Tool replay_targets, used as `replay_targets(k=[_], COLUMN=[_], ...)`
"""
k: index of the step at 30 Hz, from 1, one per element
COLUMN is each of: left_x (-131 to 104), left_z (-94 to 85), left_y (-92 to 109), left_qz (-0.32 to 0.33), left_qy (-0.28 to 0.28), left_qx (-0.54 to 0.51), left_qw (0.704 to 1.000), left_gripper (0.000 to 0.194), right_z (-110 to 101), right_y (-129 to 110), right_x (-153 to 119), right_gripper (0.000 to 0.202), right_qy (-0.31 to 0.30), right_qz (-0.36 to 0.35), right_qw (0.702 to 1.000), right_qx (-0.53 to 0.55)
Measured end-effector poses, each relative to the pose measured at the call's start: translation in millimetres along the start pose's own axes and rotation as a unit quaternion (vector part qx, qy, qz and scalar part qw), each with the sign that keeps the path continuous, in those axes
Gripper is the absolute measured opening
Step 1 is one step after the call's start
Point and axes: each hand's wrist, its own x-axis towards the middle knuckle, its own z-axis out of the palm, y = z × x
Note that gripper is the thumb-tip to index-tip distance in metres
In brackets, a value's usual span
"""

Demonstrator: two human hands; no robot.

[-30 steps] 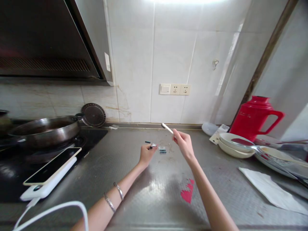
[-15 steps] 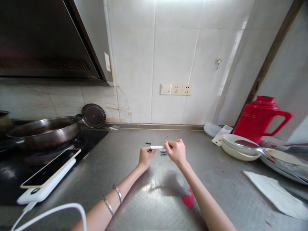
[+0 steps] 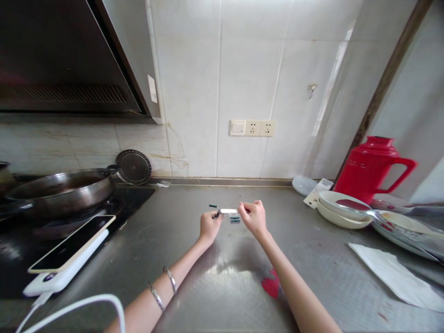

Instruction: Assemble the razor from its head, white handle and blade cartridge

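In the head view, both my hands hold one slim white bar with a dark left end (image 3: 229, 211), level above the counter. My left hand (image 3: 209, 226) is closed around the dark end. The fingers of my right hand (image 3: 254, 217) are pinched at the other end and hide it. Just beneath the bar lies a small clear pack with dark green strips (image 3: 235, 219). A single short dark green piece (image 3: 212, 206) rests on the counter beyond my left hand. What kind of thing the bar is I cannot make out.
The metal counter (image 3: 194, 194) meets a tiled wall. A phone (image 3: 72, 245) lies on a white cabled power bank at left, near a pan (image 3: 62, 189) on the stove. At right stand a red thermos jug (image 3: 367, 171), stacked bowls (image 3: 342, 217) and a paper sheet (image 3: 395, 277).
The bar has turned slightly in my hands, so that more of its lower face and dark end shows. Both hands stay in nearly the same place; the view has shifted a little.
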Motion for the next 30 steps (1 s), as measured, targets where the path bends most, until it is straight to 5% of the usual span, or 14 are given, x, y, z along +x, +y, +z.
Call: replay_targets(k=[4, 11, 16, 19, 23, 30], left_x=[0.8, 0.0, 6.4, 7.5, 2.3, -12.9], left_z=[-1.6, 2.7, -2.1, -0.4, 4.0, 10.2], left_y=[1.8, 0.2, 4.1, 7.0, 15.3, 29.7], left_qz=[-0.001, -0.025, -0.07, -0.176, -0.307, -0.33], left_qy=[0.005, 0.011, 0.05, -0.028, -0.14, -0.158], left_qx=[-0.023, -0.045, -0.092, -0.12, -0.223, -0.322], left_qw=[1.0, 0.999, 0.992, 0.977, 0.915, 0.873], left_gripper=[0.035, 0.033, 0.037, 0.037, 0.036, 0.035], right_z=[-2.0, 2.5, 3.8, 3.9, 5.5, 6.1], right_y=[19.1, -1.1, 33.1, 43.9, 39.0, 22.1], right_x=[-2.5, 1.3, -4.3, -4.2, -1.6, -1.3], right_gripper=[0.048, 0.052, 0.055, 0.06, 0.063, 0.066], right_qy=[0.014, 0.013, -0.014, -0.046, -0.069, -0.043], right_qz=[0.017, 0.009, 0.068, 0.131, 0.13, 0.108], right_qw=[1.0, 1.0, 0.995, 0.988, 0.986, 0.986], right_qx=[-0.013, -0.021, -0.076, -0.067, -0.084, -0.116])
